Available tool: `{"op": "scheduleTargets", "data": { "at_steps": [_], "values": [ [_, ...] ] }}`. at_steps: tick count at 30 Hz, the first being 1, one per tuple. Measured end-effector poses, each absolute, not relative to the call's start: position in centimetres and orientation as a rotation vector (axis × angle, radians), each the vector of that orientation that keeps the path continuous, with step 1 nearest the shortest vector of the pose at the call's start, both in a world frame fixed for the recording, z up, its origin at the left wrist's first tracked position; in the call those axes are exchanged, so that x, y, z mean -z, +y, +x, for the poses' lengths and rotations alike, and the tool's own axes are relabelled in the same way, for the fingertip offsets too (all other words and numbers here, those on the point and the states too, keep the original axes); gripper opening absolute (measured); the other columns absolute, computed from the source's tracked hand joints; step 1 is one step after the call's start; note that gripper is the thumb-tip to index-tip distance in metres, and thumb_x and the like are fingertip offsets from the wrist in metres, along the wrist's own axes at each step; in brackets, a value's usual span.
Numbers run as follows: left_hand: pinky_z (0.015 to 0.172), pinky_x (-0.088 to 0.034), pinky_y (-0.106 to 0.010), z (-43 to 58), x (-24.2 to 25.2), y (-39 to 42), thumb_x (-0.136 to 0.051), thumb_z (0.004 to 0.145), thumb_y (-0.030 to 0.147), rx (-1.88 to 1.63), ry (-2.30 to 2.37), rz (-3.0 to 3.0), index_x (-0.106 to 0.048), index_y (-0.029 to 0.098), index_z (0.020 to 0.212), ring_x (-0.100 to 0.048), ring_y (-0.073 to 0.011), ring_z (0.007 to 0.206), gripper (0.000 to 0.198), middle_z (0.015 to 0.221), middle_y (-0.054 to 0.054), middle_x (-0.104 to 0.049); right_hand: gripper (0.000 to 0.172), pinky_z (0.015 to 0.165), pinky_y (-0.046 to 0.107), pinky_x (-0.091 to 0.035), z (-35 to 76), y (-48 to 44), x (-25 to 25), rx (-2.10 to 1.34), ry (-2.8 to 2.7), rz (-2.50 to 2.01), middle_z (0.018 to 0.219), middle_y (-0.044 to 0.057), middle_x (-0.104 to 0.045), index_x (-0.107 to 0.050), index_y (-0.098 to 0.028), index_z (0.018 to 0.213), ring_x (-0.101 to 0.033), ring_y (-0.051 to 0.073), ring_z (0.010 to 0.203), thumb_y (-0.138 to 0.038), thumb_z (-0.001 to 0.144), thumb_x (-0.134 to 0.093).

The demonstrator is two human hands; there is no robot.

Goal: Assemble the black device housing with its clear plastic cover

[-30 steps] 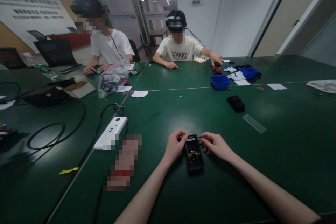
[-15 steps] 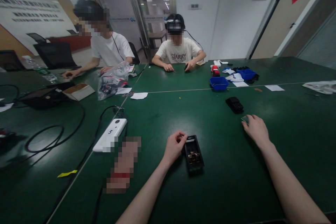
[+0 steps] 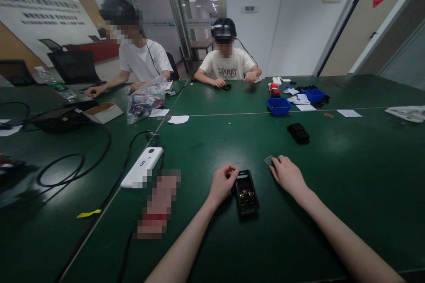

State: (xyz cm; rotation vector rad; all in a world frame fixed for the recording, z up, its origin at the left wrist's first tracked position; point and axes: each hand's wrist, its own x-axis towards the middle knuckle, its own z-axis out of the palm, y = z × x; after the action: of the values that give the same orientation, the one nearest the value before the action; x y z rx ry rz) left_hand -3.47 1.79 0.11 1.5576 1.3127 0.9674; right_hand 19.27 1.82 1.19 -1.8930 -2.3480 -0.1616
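A small black open box (image 3: 245, 208) with brass-coloured metal parts (image 3: 246, 196) inside lies on the green table in front of me. My left hand (image 3: 223, 182) is closed on the box's upper left corner, thumb and fingers pinching its edge. To the right of the box is my right hand (image 3: 288, 173), its thumb and fingers pinching a small clear plastic piece (image 3: 268, 160). That piece is apart from the box. Further back on the right rests a black blocky object (image 3: 298, 133), touched by neither hand.
Left of my arms lie a white power bank (image 3: 141, 170) marked 5, black cables (image 3: 71, 183) and a yellow strip (image 3: 89, 214). A clear bag (image 3: 146, 101) and a blue tray (image 3: 279, 105) stand further back. Two people sit across the table.
My right hand has moved left with the clear plastic piece, from near the black blocky object towards the box. My left hand stays at the box's corner.
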Motion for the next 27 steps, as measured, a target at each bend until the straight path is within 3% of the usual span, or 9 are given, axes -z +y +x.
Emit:
{"op": "scheduleTargets", "data": {
  "at_steps": [7, 12, 18, 23, 27],
  "values": [
    [0.047, -0.035, -0.020, -3.5, -0.2, 1.8, -0.053, 0.076, 0.038, -0.968, 1.323, 1.568, -0.055, 0.015, 0.070, -0.050, -0.0107, 0.049, 0.025, 0.055, 0.002, -0.055, 0.035, 0.064, 0.031, -0.047, 14.4, 1.0, -2.4, 0.107, -2.518, -1.951, 0.091, 0.017, -0.065, -0.048, -0.007, 0.119, -0.062, 0.025, 0.083, -0.018, 0.087, -0.036],
    [0.046, -0.034, -0.020, -3.5, 0.0, 1.9, -0.053, 0.076, 0.039, -0.965, 1.323, 1.569, -0.055, 0.015, 0.070, -0.049, -0.0102, 0.047, 0.025, 0.053, 0.002, -0.054, 0.034, 0.060, 0.030, -0.045, 13.9, 1.7, -3.6, -0.094, -2.460, -1.962, 0.080, 0.015, -0.068, -0.052, -0.007, 0.114, -0.065, 0.024, 0.071, -0.019, 0.086, -0.035],
    [0.046, -0.033, -0.019, -3.5, 0.2, 2.0, -0.054, 0.076, 0.039, -0.974, 1.312, 1.569, -0.055, 0.015, 0.069, -0.047, -0.0095, 0.047, 0.025, 0.053, 0.003, -0.053, 0.043, 0.061, 0.025, -0.045, 15.3, 1.9, -2.2, -0.689, -2.150, -1.679, 0.064, 0.004, -0.066, -0.047, -0.009, 0.124, -0.061, 0.015, 0.059, -0.020, 0.083, -0.043],
    [0.045, -0.031, -0.019, -3.5, 0.1, 1.9, -0.054, 0.076, 0.040, -0.976, 1.308, 1.551, -0.055, 0.015, 0.070, -0.045, -0.0089, 0.044, 0.026, 0.050, 0.004, -0.050, 0.047, 0.039, 0.021, -0.042, 16.0, 2.1, -1.2, -1.215, -1.712, -1.528, 0.055, -0.004, -0.058, -0.041, -0.014, 0.127, -0.052, 0.010, 0.040, -0.024, 0.081, -0.047],
    [0.045, -0.031, -0.019, -3.3, -0.1, 1.8, -0.054, 0.075, 0.039, -0.978, 1.301, 1.522, -0.054, 0.015, 0.068, -0.044, -0.0087, 0.043, 0.025, 0.049, 0.004, -0.050, 0.055, 0.037, 0.021, -0.042, 15.9, 2.1, -2.0, -1.343, -1.457, -1.348, 0.054, -0.007, -0.057, -0.035, -0.016, 0.128, -0.052, 0.010, 0.039, -0.034, 0.078, -0.051]
  ]
}}
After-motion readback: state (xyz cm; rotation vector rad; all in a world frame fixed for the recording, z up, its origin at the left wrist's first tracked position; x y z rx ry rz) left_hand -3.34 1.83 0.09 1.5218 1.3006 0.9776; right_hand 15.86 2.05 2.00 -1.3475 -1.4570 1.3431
